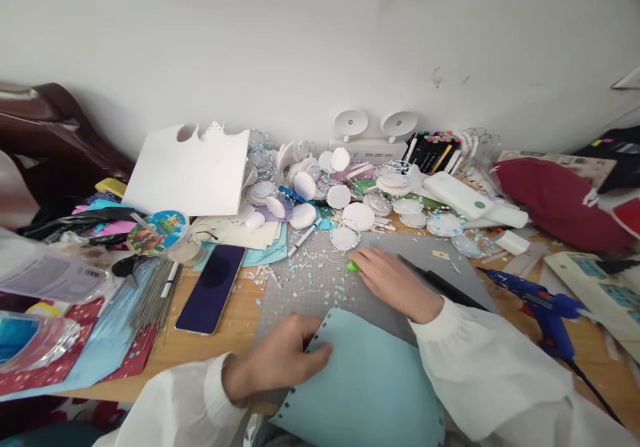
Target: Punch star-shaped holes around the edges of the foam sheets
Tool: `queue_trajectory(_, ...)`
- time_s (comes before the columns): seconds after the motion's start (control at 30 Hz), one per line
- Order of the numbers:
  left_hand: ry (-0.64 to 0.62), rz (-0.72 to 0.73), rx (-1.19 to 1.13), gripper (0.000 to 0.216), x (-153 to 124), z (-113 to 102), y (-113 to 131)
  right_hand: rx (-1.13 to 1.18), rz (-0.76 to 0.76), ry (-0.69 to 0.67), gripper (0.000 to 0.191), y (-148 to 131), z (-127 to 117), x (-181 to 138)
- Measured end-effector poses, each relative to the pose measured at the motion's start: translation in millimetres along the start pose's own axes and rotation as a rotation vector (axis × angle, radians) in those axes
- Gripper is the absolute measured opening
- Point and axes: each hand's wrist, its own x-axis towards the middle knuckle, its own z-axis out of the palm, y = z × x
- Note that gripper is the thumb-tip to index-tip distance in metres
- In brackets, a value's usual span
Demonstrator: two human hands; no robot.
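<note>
My left hand [285, 357] pinches the upper left edge of a light blue paper sheet [365, 380] whose edge is punched with small scallops. The sheet lies over the near part of a grey cutting mat [310, 287] strewn with tiny paper bits. My right hand [393, 280] rests on the mat further back, fingers curled over a small green object [353, 266] that I cannot identify. Both arms are in white sleeves.
A dark phone [210, 288] lies left of the mat. A blue glue gun [540, 303] lies at the right. Several white foam discs [345, 200], a white board [187, 173], markers [435, 150], a power bank [457, 195] and coloured papers [100, 347] crowd the desk.
</note>
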Motion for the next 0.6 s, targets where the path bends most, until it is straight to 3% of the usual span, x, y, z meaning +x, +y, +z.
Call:
queue_trajectory(0.07, -0.057, -0.025, -0.097, 0.028, 6.1, -3.2, -0.9, 0.023, -0.015, -0.002, 0.011, 7.7, -7.4, -0.3)
queue_trajectory(0.13, -0.024, -0.043, -0.144, 0.038, 12.9, -2.9, -3.8, 0.13, 0.028, 0.03, 0.003, 13.3, -19.1, -3.8)
queue_trajectory(0.27, 0.269, -0.025, -0.145, 0.044, 25.6, 4.2, -10.0, 0.79, 0.304, 0.2, 0.025, 7.4, -41.0, -9.5)
queue_trajectory(0.33, 0.322, -0.039, -0.164, 0.043, 29.2, 6.3, -11.5, 1.083, 0.418, 0.19, 0.033, -2.6, -45.1, -8.0)
queue_trajectory(0.47, 0.235, 0.034, -0.088, 0.037, 31.5, 0.4, -14.0, 1.555, 0.511, 0.081, 0.028, -21.2, -33.5, 3.2)
queue_trajectory(0.6, 0.182, 0.132, 0.044, 0.038, 35.7, -9.7, -21.9, 1.684, 0.555, 0.106, 0.032, -28.2, -6.5, 12.4)
